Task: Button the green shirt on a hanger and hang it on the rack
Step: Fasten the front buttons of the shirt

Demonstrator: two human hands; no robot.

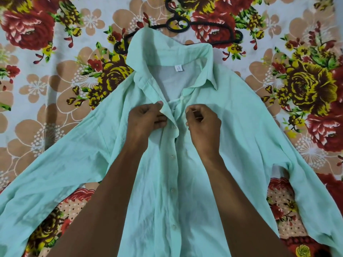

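A pale green shirt (241,127) lies flat on a flowered bedsheet, sleeves spread to both sides, collar open at the top. A black hanger (178,25) lies behind the collar, its hook and shoulders showing above the shirt. Several buttons run down the front placket (173,190) and look fastened below my hands. My left hand (146,117) pinches the left edge of the placket just below the collar. My right hand (203,120) pinches the right front edge at the same height. A small gap of open fabric lies between the hands.
The flowered bedsheet (55,80) covers the whole surface around the shirt. A white label (177,68) sits inside the neck. No rack is in view.
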